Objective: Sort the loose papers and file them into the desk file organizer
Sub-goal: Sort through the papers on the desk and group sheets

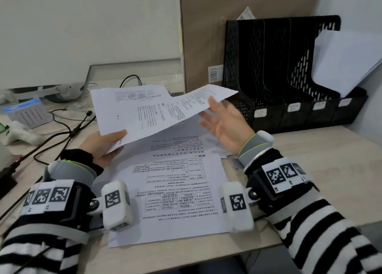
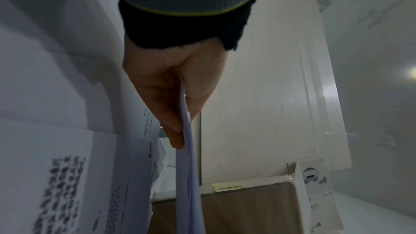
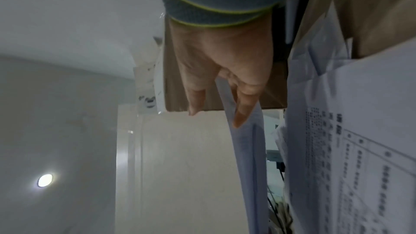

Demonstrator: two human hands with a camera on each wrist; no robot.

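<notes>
My left hand (image 1: 103, 143) pinches the near left corner of a few printed sheets (image 1: 144, 110), thumb on top, and holds them lifted above the desk. In the left wrist view the left hand (image 2: 171, 95) grips the held sheets (image 2: 189, 175) edge-on. My right hand (image 1: 225, 123) is open with straight fingers at the sheets' right edge; in the right wrist view a fingertip (image 3: 238, 118) touches the held sheets (image 3: 249, 157). More printed papers (image 1: 175, 201) lie flat on the desk under both hands. The black mesh file organizer (image 1: 268, 77) stands at the back right, with white paper (image 1: 347, 61) in its rightmost slot.
The desk (image 1: 320, 160) runs to a front edge close to me. Black cables and a small microphone (image 1: 82, 120) cross the left side. A blue-lidded box (image 1: 26, 112) and a raised screen (image 1: 62, 81) sit at the back left. A brown panel (image 1: 237, 5) stands behind the organizer.
</notes>
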